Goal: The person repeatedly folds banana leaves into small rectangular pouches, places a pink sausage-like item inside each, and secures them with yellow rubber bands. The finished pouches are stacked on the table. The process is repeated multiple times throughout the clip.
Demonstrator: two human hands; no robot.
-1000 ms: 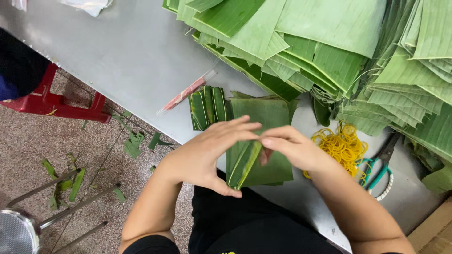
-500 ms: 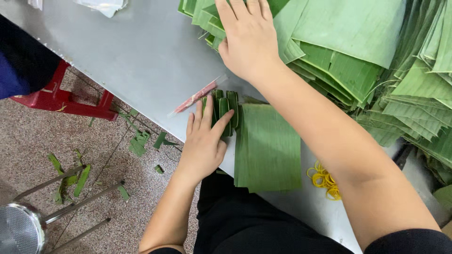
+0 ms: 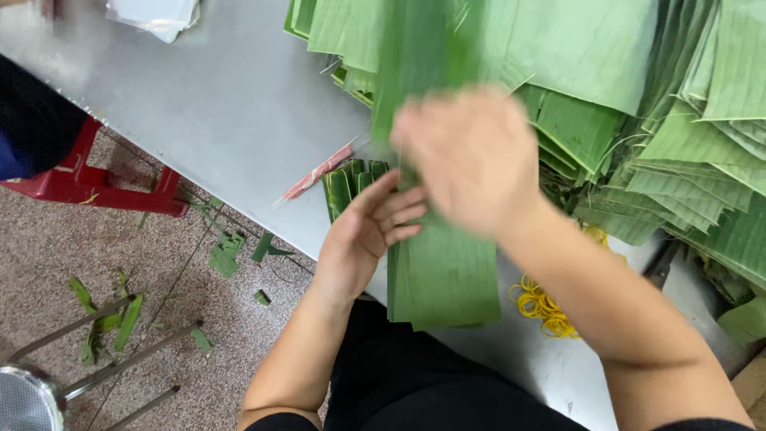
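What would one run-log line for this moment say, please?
left hand: rests on flat leaf stack | right hand: blurred, holds leaf strip | beside: folded leaf bundle, yellow rubber bands, steel table

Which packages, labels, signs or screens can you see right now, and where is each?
White plastic bag: far edge of the metal table, crumpled, cut off by the frame.
Slim red-and-clear wrapper: table's near edge, beside the rolled leaves left of the left hand; long and narrow; contents unclear.
No labels, signs or screens visible.

slim pink-red packet on table, white bag top edge
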